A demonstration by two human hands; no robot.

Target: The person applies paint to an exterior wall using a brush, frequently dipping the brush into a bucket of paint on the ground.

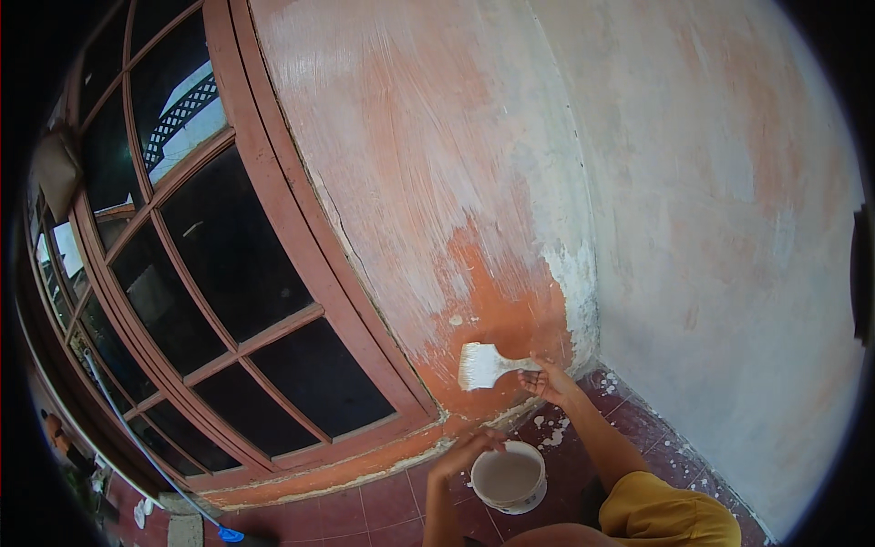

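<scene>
My right hand (544,381) is closed around the handle of a wide flat paintbrush (483,366), which is covered in white paint. Its bristles point left, right by the orange, thinly painted lower part of the wall (497,283); whether they touch it I cannot tell. Below stands a white bucket (524,504) holding pale paint (506,476). At the bucket's left rim hovers my left hand (469,453), slightly blurred, its fingers loosely stretched out and holding nothing.
A window with a reddish-brown wooden frame (346,301) takes up the left. To the right, a whitish wall (720,273) meets the painted one in a corner. White paint spatters (553,436) dot the dark red floor tiles (387,501). A blue-headed, long-handled tool (230,534) leans at lower left.
</scene>
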